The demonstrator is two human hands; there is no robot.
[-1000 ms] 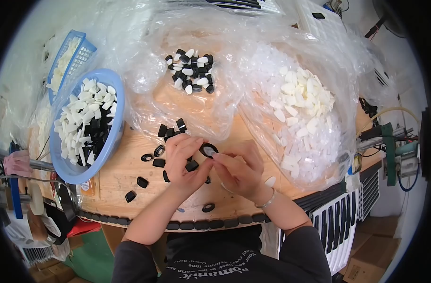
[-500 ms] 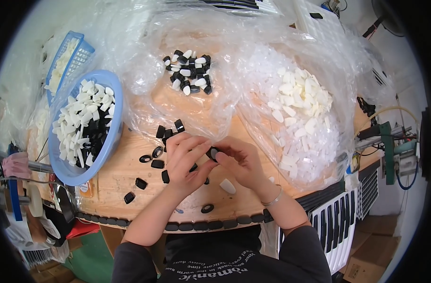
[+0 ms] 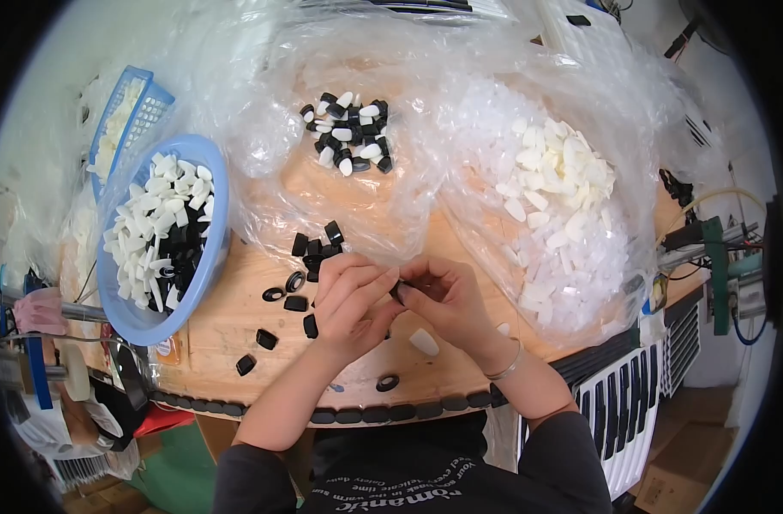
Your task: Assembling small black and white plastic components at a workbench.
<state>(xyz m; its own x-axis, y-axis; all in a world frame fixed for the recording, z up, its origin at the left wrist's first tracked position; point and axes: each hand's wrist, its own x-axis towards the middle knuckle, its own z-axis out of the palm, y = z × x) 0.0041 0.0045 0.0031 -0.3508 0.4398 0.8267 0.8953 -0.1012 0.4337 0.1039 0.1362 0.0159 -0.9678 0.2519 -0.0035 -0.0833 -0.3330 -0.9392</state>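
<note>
In front of my chest, both hands come together above the wooden table. My right hand pinches a small black oval piece between thumb and fingers. My left hand is curled against the same piece, its fingertips and thumb closing on it from the left; part of the piece is hidden. Several loose black oval pieces lie beside and beyond my left hand, some ring-like. A white oval insert lies below my right hand, and a black ring-shaped piece rests nearer the table edge.
At the left stands a blue basin of white and black pieces, with a blue basket behind. Joined black-and-white pieces lie on plastic at the back. White inserts heap on clear plastic at right. Black pieces line the front edge.
The view has shifted slightly, so the scene sits a little lower and to the right. The black piece has turned between my fingers and shows less of its face.
</note>
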